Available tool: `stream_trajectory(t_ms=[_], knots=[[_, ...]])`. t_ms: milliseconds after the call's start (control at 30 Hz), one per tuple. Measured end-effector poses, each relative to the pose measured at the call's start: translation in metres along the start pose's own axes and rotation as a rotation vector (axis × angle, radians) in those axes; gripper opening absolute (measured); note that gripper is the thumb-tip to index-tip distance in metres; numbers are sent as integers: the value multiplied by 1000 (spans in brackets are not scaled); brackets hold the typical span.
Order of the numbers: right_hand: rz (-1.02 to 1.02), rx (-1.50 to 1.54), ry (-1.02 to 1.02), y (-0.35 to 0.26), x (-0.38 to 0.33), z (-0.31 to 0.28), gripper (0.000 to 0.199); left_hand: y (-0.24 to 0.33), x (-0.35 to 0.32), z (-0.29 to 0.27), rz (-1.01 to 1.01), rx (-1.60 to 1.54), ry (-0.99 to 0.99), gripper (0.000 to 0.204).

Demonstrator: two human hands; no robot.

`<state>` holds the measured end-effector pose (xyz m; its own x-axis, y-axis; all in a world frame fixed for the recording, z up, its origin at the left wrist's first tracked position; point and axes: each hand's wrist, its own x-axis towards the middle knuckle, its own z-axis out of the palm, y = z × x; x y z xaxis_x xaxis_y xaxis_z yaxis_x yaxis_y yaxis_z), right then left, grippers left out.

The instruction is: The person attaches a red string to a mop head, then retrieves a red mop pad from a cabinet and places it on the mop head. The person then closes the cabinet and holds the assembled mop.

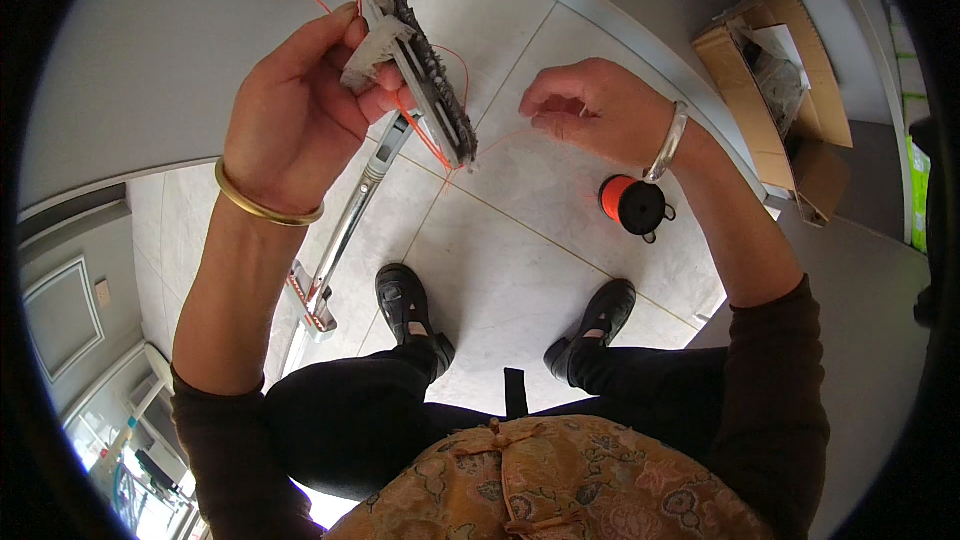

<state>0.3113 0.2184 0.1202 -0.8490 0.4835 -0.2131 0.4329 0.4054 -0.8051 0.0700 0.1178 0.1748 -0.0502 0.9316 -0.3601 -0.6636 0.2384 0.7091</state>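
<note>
My left hand grips a narrow flat head with a dark fuzzy strip along one side. Its back is a grey plate, with a pale translucent piece across it by my fingers. Orange string loops around the lower part of the head, and a loose end sticks out near my thumb. From there a thin line of string runs to my right hand, whose thumb and fingers are pinched together on it. Below my right wrist is a black spool wound with orange string.
A shiny metal pole slants below my left hand, with a crosspiece at its lower end. An opened cardboard box holding clear plastic stands at the right. Grey panels flank the tiled floor. My black shoes rest on the tiles.
</note>
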Motion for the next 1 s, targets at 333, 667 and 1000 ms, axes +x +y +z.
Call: stream_trajectory(t_ms=[333, 667, 1000], knots=[[-467, -57, 535, -74, -11, -35, 29, -14, 14, 6, 27, -144, -26, 19], [-420, -170, 462, -77, 8, -45, 27, -31, 31, 30, 14, -41, -35, 23], [-163, 118, -37, -74, -1, -52, 43, -11, 8, 41, -239, 500, -254, 20]])
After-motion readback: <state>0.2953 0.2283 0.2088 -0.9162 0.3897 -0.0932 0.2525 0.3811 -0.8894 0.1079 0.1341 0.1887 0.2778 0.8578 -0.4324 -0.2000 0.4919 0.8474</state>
